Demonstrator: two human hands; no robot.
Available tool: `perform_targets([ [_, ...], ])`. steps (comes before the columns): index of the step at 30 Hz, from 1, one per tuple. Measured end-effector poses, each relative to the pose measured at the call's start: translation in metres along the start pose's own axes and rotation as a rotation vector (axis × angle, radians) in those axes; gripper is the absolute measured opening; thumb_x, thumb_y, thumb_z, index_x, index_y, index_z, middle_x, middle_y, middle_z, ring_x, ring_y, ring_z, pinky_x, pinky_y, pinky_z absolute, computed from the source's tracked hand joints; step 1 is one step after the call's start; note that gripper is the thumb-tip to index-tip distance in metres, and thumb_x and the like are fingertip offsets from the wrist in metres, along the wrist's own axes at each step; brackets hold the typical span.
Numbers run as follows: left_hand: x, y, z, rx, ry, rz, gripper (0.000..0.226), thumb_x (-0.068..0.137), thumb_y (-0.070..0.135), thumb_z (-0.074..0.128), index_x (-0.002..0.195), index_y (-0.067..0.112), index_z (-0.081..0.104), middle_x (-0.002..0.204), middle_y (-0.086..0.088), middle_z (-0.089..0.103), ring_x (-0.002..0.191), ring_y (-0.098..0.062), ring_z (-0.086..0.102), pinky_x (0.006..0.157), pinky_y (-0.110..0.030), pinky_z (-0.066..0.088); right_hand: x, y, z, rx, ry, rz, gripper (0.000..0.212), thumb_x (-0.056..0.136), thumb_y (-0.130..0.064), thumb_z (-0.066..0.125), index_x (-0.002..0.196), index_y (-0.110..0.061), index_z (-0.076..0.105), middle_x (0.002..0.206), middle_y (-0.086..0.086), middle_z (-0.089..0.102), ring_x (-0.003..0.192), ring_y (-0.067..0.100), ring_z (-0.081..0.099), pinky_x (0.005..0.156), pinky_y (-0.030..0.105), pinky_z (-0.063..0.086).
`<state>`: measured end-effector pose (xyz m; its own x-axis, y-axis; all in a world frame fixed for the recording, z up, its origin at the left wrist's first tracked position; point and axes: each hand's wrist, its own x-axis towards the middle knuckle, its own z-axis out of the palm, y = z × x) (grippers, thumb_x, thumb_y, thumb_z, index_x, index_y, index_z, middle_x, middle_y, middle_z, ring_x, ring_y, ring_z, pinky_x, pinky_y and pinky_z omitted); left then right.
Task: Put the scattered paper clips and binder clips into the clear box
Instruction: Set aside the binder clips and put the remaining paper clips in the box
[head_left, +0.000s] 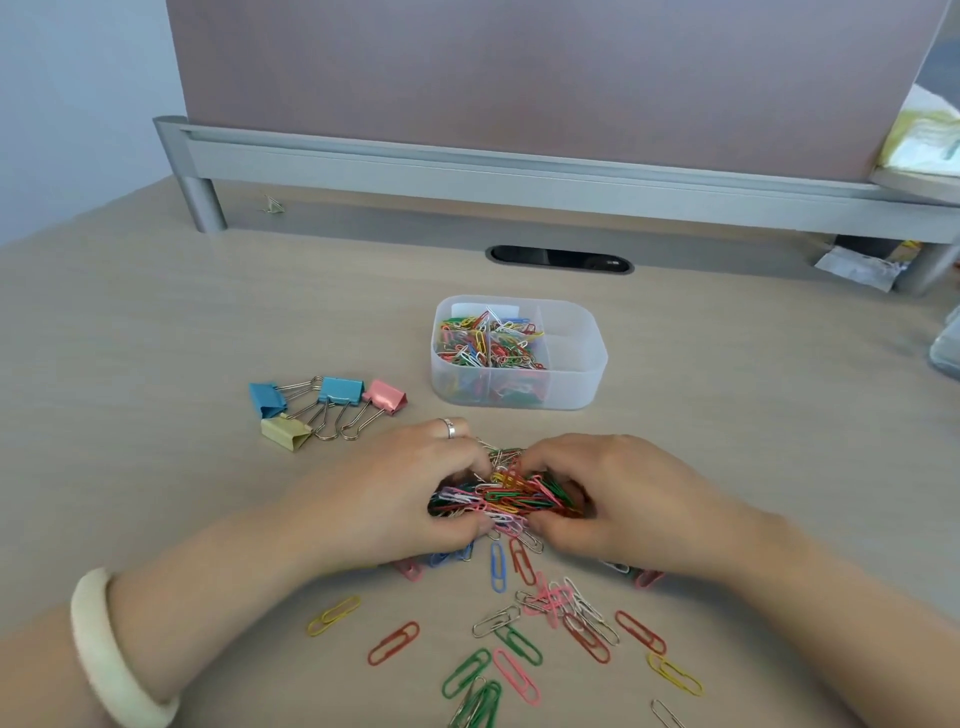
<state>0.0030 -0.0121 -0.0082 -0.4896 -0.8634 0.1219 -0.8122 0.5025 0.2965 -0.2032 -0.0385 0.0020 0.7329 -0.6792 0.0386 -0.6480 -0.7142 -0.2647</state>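
— Paper clips of coloured wire, bunched in a heap (506, 491) at the middle of the pale wood-grain worktop (156, 338): who has them?

— Both hands. The left hand (400, 486), a silver ring (449, 427) on one finger, comes in from the near left with its fingers curled over the heap's left side. The right hand (618, 499) mirrors it from the near right, fingers bent round the right side, fingertips almost meeting. Each is half closed, cupping the heap between them rather than pinching.

— And the forearms?

— Low over the worktop, angled inward; a cream bangle (111, 654) circles the left wrist.

— Where is the clear plastic box (582, 374)?

— Just beyond the hands, slightly right. Its left and middle compartments hold many clips; the right one looks bare.

— Anything loose?

— Scattered single paper clips (545, 623) lie nearer than the hands. Four binder clips (324, 410), two blue, one pink, one yellow, sit together left of the box, untouched.
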Motion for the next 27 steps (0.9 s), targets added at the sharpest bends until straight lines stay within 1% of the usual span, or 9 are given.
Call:
perform_targets([
  [2,-0.002,0.001,0.001,-0.001,0.037,0.025,0.025,0.077,0.051,0.052,0.094,0.032,0.053,0.087,0.015,0.046,0.083,-0.001,0.037,0.066,-0.001,0.031,-0.001,-0.001,0.001,-0.013,0.002,-0.004,0.031,0.082,-0.042,0.054,0.112,-0.033,0.050,0.101,-0.012,0.061,0.084,0.007,0.052,0.066,0.021,0.034],
  [6,-0.003,-0.001,0.003,-0.060,0.066,0.037,0.018,0.076,0.045,0.055,0.088,0.031,0.055,0.080,0.019,0.043,0.081,0.001,0.038,0.068,0.004,0.028,-0.001,-0.003,0.002,-0.050,-0.011,-0.001,0.027,0.083,-0.042,0.051,0.107,-0.033,0.047,0.100,-0.010,0.061,0.084,0.009,0.052,0.057,0.022,0.026],
  [10,-0.003,-0.006,0.004,-0.093,0.053,0.046,0.025,0.075,0.051,0.047,0.086,0.029,0.054,0.079,0.018,0.042,0.080,0.001,0.038,0.068,0.000,0.029,-0.002,0.001,0.002,-0.015,-0.018,0.001,0.023,0.082,-0.040,0.054,0.103,-0.033,0.049,0.079,-0.018,0.052,0.071,0.001,0.041,0.053,0.010,0.029],
  [12,-0.004,-0.004,0.003,-0.102,0.064,0.047,0.024,0.076,0.049,0.050,0.086,0.028,0.055,0.080,0.016,0.046,0.081,0.000,0.039,0.068,-0.001,0.030,-0.003,0.003,0.002,0.022,-0.014,0.031,0.022,0.081,-0.039,0.056,0.101,-0.033,0.051,0.066,-0.024,0.047,0.065,-0.009,0.044,0.055,0.010,0.032],
  [14,-0.005,-0.004,0.003,-0.110,0.076,0.040,0.022,0.077,0.046,0.054,0.086,0.026,0.057,0.082,0.013,0.051,0.084,0.000,0.040,0.068,0.000,0.030,-0.004,0.005,0.002,0.073,-0.011,0.049,0.020,0.081,-0.037,0.058,0.099,-0.032,0.053,0.066,-0.032,0.049,0.063,-0.011,0.045,0.057,0.010,0.034],
  [15,-0.005,-0.004,0.003,-0.115,0.084,0.039,0.023,0.076,0.047,0.054,0.085,0.026,0.058,0.082,0.013,0.053,0.084,0.001,0.041,0.068,0.000,0.030,-0.005,0.005,0.002,0.097,-0.006,0.054,0.019,0.080,-0.035,0.059,0.099,-0.032,0.055,0.066,-0.031,0.050,0.062,-0.008,0.046,0.056,0.011,0.035],
  [18,-0.005,-0.005,0.003,-0.166,0.088,0.036,0.024,0.075,0.049,0.049,0.082,0.028,0.058,0.077,0.022,0.050,0.081,0.011,0.043,0.070,-0.002,0.030,-0.007,0.006,-0.002,0.167,0.017,0.063,0.014,0.080,-0.029,0.062,0.093,-0.031,0.057,0.062,-0.008,0.054,0.058,0.006,0.045,0.053,0.019,0.033],
  [20,-0.005,-0.006,0.003,-0.190,0.087,0.020,0.017,0.076,0.044,0.053,0.081,0.028,0.059,0.073,0.027,0.046,0.079,0.016,0.042,0.069,-0.002,0.030,-0.008,0.006,-0.003,0.194,0.023,0.054,0.011,0.081,-0.027,0.062,0.088,-0.033,0.057,0.063,0.000,0.055,0.057,0.010,0.044,0.052,0.020,0.033],
  [27,-0.005,-0.007,0.000,-0.231,0.095,0.015,0.016,0.078,0.040,0.054,0.084,0.029,0.063,0.074,0.027,0.048,0.078,0.011,0.046,0.069,-0.008,0.033,-0.010,0.007,-0.006,0.289,0.027,0.039,0.011,0.082,-0.027,0.064,0.085,-0.035,0.057,0.062,0.006,0.051,0.054,0.009,0.041,0.051,0.020,0.031],
])
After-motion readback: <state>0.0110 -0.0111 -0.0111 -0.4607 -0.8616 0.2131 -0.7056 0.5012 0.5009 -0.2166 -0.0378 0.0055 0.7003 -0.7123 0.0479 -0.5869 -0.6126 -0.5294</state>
